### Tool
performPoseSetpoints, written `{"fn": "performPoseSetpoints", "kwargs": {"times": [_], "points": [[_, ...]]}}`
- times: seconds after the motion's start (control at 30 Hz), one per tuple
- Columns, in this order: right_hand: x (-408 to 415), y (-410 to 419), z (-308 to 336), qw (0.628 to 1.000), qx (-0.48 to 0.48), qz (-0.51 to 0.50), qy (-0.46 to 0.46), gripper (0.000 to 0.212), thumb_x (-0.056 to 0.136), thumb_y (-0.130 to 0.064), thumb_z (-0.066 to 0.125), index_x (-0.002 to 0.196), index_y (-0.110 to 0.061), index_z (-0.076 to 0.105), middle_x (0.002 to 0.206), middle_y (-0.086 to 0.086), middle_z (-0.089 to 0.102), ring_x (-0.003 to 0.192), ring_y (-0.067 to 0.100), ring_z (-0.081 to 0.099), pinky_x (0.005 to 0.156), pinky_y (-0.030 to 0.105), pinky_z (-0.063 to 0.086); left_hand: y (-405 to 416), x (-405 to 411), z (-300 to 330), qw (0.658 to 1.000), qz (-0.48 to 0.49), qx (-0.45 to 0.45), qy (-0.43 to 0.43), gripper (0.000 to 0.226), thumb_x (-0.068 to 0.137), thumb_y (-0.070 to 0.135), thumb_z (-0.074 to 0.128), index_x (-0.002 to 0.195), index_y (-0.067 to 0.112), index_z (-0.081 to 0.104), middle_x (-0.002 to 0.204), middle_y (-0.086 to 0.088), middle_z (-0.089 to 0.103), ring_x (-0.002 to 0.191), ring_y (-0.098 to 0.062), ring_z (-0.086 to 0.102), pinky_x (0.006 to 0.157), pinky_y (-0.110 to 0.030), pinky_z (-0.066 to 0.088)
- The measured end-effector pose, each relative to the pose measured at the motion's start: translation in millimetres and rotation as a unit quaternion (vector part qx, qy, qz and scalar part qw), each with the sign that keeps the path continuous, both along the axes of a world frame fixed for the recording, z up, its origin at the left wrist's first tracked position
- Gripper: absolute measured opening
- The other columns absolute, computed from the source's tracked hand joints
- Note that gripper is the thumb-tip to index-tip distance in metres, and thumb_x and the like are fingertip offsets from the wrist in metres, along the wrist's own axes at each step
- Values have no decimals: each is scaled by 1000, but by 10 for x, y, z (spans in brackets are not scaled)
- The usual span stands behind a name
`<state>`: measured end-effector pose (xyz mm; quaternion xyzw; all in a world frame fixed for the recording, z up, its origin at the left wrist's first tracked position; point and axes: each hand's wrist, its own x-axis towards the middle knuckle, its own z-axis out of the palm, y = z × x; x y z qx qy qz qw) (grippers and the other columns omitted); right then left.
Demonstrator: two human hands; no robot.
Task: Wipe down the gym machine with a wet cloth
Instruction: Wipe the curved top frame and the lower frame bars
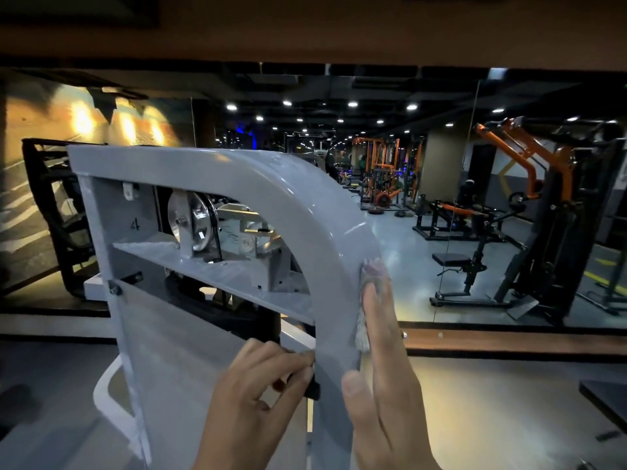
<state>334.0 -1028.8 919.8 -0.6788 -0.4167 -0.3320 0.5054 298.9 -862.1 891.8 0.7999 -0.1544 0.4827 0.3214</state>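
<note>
The grey gym machine frame [298, 201] fills the middle of the head view, curving from a flat top down to a vertical right post. My right hand [383, 361] lies flat against the outer side of that post, fingers straight, pressing a pale cloth [368, 293] onto the metal; only the cloth's edges show beyond the fingers. My left hand [258, 388] grips the inner edge of the post lower down, fingers curled at a small black fitting [314, 390]. A steel pulley wheel [195, 222] sits inside the frame's top opening.
A translucent grey panel [176, 361] covers the machine's lower left part. Behind the machine a wall mirror [475, 198] reflects orange and black gym machines and ceiling lights. A wooden ledge [509, 344] runs under the mirror. A dark bench corner [607, 398] juts in at right.
</note>
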Motion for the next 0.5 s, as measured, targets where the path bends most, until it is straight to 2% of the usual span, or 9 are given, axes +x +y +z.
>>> {"fn": "performPoseSetpoints", "kwargs": {"times": [0.1,0.23,0.33,0.4,0.5], "points": [[41,9,192,999,-31,-21,-16,71,107,-52,27,159,-4,21,171,8,14,158,32,8,125,50,21,35,17,18,1000,-6,13,2,11,91,31,69,98,39,70,80,20,61,75,-8,55,64,-20,47],[122,103,793,992,-99,-33,-69,73,105,-58,24,162,-13,21,171,-7,16,159,17,6,127,46,20,85,26,53,999,-36,12,17,9,91,32,70,93,37,77,79,22,60,73,-8,53,56,-20,48],[162,236,1103,983,-147,-61,-95,71,102,-57,33,162,-20,23,171,-9,14,157,8,5,126,46,21,106,14,88,998,-50,20,31,9,91,34,68,92,39,77,87,27,63,75,-7,54,61,-13,46],[165,284,1095,980,-147,-78,-108,68,101,-48,38,162,-20,24,171,-9,13,158,9,5,126,48,22,126,14,103,998,-49,27,41,10,92,38,67,92,40,77,93,31,64,79,-7,56,63,-14,48],[133,222,794,985,-101,-76,-121,64,101,-33,45,158,-9,29,170,1,19,158,23,12,123,53,26,163,33,101,997,-56,43,38,7,93,40,69,89,39,75,92,35,60,79,-6,54,67,-13,46]]}}
